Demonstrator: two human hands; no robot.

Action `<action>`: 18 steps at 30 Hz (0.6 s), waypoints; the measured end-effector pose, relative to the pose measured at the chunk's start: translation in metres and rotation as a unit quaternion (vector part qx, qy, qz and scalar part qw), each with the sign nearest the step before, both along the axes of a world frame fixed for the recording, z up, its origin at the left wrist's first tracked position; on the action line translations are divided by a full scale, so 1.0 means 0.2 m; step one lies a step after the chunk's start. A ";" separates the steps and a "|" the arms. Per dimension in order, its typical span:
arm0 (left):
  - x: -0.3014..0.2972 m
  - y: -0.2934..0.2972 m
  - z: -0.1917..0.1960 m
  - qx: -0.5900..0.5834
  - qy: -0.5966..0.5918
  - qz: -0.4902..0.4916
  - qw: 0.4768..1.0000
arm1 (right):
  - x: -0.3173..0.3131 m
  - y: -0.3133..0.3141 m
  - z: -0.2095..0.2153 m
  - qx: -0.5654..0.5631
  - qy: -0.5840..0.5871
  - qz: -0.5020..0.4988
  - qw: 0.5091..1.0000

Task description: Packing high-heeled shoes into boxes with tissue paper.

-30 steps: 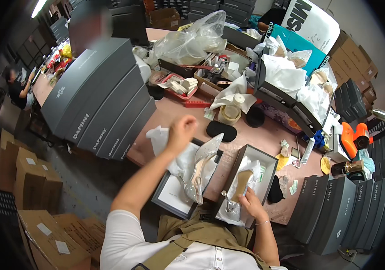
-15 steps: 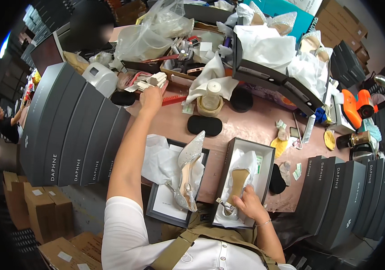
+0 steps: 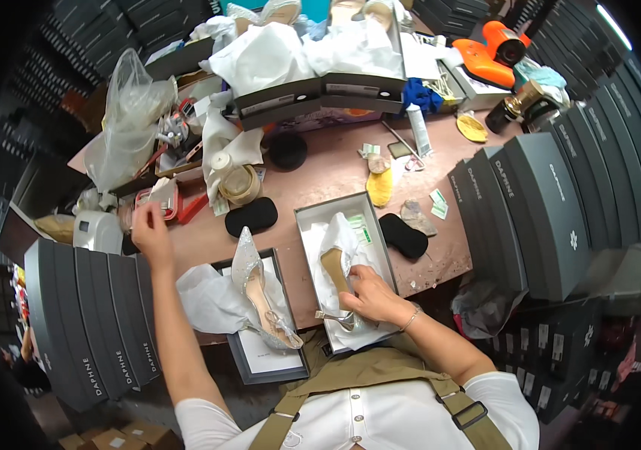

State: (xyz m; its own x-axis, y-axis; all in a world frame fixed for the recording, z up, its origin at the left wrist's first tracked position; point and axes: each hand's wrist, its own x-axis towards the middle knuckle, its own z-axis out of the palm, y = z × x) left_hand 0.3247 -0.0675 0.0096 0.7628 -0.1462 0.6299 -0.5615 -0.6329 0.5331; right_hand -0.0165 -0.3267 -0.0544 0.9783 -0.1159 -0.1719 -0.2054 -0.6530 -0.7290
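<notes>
My left hand (image 3: 153, 234) is raised beside a pink-red tray (image 3: 175, 201) holding white paper slips (image 3: 161, 192). Blur on its fingers hides whether anything is between them. My right hand (image 3: 374, 295) is closed on the edge of a high-heeled shoe (image 3: 333, 268), which lies with its tan sole up on white tissue. That shoe is in an open grey shoebox (image 3: 307, 222). To its left, a sparkly silver pointed shoe (image 3: 261, 298) rests on tissue paper (image 3: 209, 298) over a second grey box (image 3: 277, 264).
Stacked grey shoeboxes stand at the left (image 3: 65, 315) and right (image 3: 526, 202). Open boxes with tissue (image 3: 279, 103) fill the back. Black oval pads (image 3: 251, 217), a roll of tape (image 3: 239, 184), a white tube (image 3: 418, 129) and an orange tool (image 3: 483, 64) lie about the table (image 3: 335, 165).
The view has swung to the right. My left hand has drawn back slightly from the paper slips. My right hand stays at the sole-up shoe.
</notes>
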 end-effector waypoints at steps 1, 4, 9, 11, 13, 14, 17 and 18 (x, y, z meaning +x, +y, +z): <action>-0.13 -0.07 0.06 -0.005 -0.028 -0.057 0.998 | 0.00 0.02 0.02 0.004 -0.003 -0.014 1.000; -0.48 -0.33 0.16 -0.017 -0.031 -0.182 0.983 | -0.05 0.03 0.09 0.104 -0.053 -0.090 0.989; -0.83 -0.71 0.01 -0.003 0.075 -0.339 0.938 | -0.25 -0.06 0.28 0.490 -0.114 -0.157 0.850; -0.91 -0.81 -0.18 0.190 0.101 -0.352 0.911 | -0.31 -0.11 0.33 0.513 -0.153 -0.155 0.830; -1.01 -0.77 -0.19 0.212 0.088 -0.360 0.904 | -0.40 -0.14 0.39 0.522 -0.136 -0.160 0.826; -1.06 -0.75 -0.19 0.223 0.081 -0.366 0.900 | -0.43 -0.14 0.41 0.505 -0.136 -0.168 0.836; -1.27 -0.67 -0.07 -0.100 0.368 -0.404 0.831 | -0.45 -0.15 0.53 0.238 -0.104 -0.137 0.956; -1.36 -0.62 -0.01 -0.213 0.444 -0.401 0.772 | -0.43 -0.13 0.58 0.107 -0.082 -0.110 0.985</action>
State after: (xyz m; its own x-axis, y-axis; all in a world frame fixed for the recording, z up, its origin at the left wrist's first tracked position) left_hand 0.0528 -0.1918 0.0076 0.6930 -0.7202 0.0319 0.0248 0.0680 0.9974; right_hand -0.1017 -0.3528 0.0607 0.9499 -0.3071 -0.0573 -0.1932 -0.4332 -0.8804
